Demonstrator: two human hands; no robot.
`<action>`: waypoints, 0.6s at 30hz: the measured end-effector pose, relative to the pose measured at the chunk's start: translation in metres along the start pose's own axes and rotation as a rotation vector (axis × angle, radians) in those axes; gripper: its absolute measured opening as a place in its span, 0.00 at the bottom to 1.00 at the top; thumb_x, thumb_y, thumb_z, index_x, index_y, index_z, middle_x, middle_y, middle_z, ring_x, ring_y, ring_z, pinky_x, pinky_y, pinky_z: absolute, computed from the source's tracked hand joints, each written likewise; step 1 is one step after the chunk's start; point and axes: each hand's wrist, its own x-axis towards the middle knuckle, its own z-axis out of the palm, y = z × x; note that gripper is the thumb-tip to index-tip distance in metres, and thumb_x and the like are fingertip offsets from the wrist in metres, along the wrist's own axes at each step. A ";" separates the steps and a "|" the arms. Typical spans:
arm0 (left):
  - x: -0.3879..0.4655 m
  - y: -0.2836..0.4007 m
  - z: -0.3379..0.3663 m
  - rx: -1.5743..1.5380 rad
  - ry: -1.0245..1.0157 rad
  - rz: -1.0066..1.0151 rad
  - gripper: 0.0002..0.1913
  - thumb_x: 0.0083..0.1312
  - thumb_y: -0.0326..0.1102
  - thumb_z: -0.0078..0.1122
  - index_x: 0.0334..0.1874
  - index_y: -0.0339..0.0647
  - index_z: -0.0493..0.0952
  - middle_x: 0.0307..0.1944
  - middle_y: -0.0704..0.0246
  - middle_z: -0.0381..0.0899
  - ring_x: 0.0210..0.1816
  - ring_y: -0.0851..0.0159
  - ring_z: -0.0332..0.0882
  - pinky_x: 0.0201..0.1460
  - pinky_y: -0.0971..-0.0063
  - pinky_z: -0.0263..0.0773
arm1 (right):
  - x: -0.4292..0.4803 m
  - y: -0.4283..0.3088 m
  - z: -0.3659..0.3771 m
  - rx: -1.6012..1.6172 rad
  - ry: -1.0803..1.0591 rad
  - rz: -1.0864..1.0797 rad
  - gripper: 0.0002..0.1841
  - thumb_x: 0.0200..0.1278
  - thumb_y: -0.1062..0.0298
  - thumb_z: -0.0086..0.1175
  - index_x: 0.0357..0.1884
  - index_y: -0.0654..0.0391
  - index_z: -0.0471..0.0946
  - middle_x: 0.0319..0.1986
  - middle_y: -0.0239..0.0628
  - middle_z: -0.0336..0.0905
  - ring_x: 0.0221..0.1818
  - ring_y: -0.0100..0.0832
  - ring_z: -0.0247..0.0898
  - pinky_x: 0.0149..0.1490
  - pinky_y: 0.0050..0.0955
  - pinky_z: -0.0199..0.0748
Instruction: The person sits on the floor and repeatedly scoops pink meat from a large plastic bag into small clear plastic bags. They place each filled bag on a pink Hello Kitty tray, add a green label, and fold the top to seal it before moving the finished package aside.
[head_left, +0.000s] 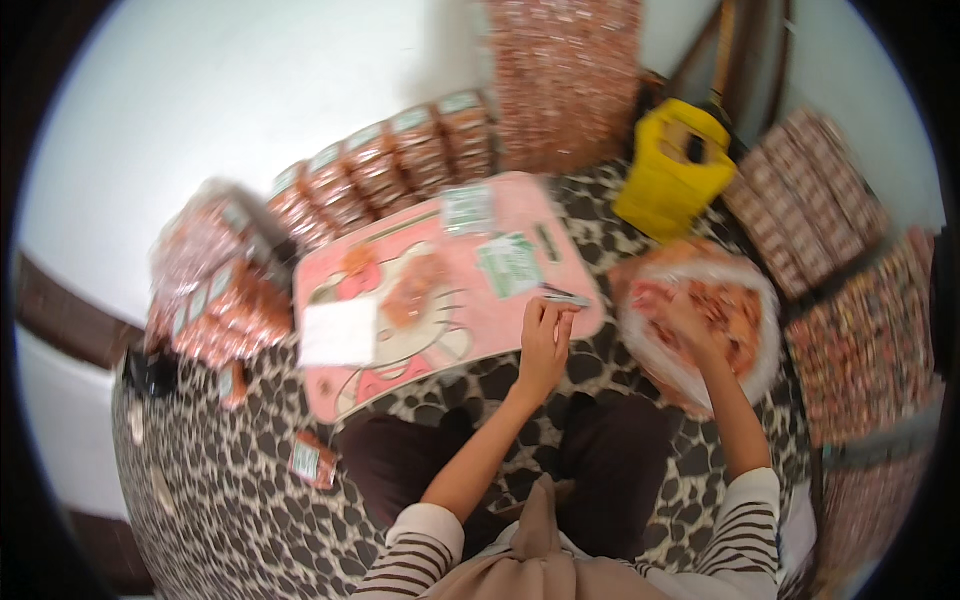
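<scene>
My left hand (545, 339) is at the right end of a low pink table (517, 337) with a cartoon cat print. Its fingers close on a small metal stapler (564, 297). Over a large clear plastic bag (769, 315) full of orange-red food pieces (739, 322), my right hand (684, 319) is blurred by motion. A pinkish-red item (651, 294) shows at its fingertips, but whether they grip it is unclear. A filled clear packet (416, 289) lies mid-table. Green-and-white printed labels (510, 264) lie near the stapler, with a clear packet of labels (467, 208) behind them.
Stacked filled packets (390, 150) line the table's far side. More bagged packets (232, 300) stand left. A white sheet (339, 333) and a small orange heap (358, 259) are on the table. A yellow bag (675, 184) and several packed bundles (814, 202) stand right. One packet (311, 459) lies on the patterned floor.
</scene>
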 end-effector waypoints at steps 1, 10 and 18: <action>0.007 -0.001 0.023 -0.021 -0.091 0.035 0.06 0.67 0.30 0.51 0.38 0.35 0.76 0.35 0.62 0.68 0.37 0.59 0.68 0.43 0.69 0.65 | -0.014 0.007 -0.036 -0.119 0.242 -0.039 0.14 0.65 0.68 0.53 0.50 0.63 0.76 0.42 0.36 0.79 0.45 0.27 0.75 0.50 0.25 0.71; 0.015 -0.036 0.206 0.131 -0.716 0.406 0.20 0.56 0.31 0.61 0.50 0.38 0.69 0.52 0.58 0.66 0.58 0.51 0.64 0.64 0.57 0.57 | -0.115 0.131 -0.139 -0.864 0.664 0.170 0.14 0.58 0.69 0.55 0.46 0.61 0.79 0.39 0.46 0.80 0.42 0.40 0.76 0.52 0.34 0.71; -0.001 -0.070 0.224 0.180 -0.724 0.345 0.25 0.55 0.31 0.62 0.56 0.39 0.66 0.55 0.57 0.65 0.60 0.50 0.62 0.70 0.52 0.49 | -0.037 0.157 -0.093 -1.360 0.628 0.164 0.37 0.56 0.65 0.59 0.67 0.63 0.57 0.62 0.59 0.58 0.61 0.53 0.58 0.61 0.40 0.64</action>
